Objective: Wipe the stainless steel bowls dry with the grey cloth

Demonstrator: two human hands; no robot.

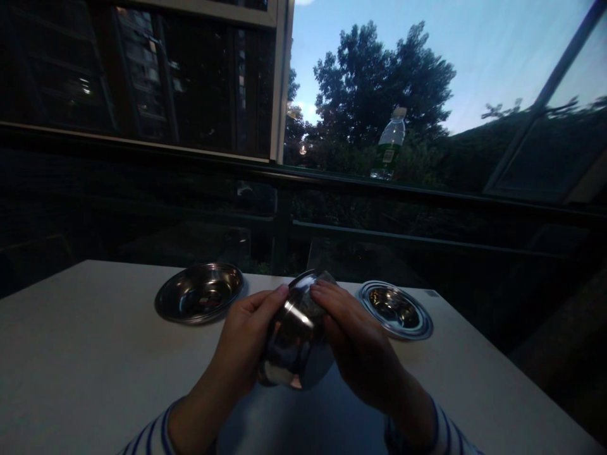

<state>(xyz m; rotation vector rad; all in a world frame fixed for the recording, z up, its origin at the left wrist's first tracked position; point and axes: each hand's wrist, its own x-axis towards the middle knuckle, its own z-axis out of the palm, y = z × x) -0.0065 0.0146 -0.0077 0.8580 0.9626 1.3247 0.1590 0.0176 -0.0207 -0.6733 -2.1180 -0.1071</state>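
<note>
A shiny steel bowl [296,335] is held tilted on its side above the table. My left hand [244,344] grips its rim, with the thumb along the upper edge and the other fingers hidden behind the bowl. Against the bowl's outer base, my right hand [358,338] presses with bent fingers. Under those fingers a greyish pad [326,277] shows in part; its exact kind is too dark to make out.
On the white table [109,373], a wide steel basin [202,294] stands back left, and steel dishes [396,309] sit back right. Behind the table runs a railing [427,240]. A plastic bottle [389,145] with a green label stands on the window ledge.
</note>
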